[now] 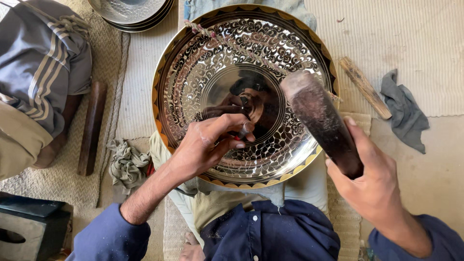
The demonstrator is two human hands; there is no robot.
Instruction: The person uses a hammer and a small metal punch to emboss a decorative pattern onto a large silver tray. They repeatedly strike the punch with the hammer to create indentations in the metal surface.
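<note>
A large round shiny metal tray (193, 72) with an engraved floral pattern and a gold scalloped rim rests on my lap. My left hand (205, 142) pinches a small chisel (245, 129) whose tip stands on the tray near its plain centre. My right hand (374, 181) grips a dark, thick wooden mallet (319, 116), raised over the tray's right side. A braided cord (232, 43) lies across the tray's upper part.
A stack of metal plates (130, 12) sits at the top left. A wooden stick (365, 87) and a grey rag (403, 111) lie to the right, a crumpled cloth (126, 164) and a wooden bar (92, 128) to the left. Another person's clothed leg (38, 63) is at far left.
</note>
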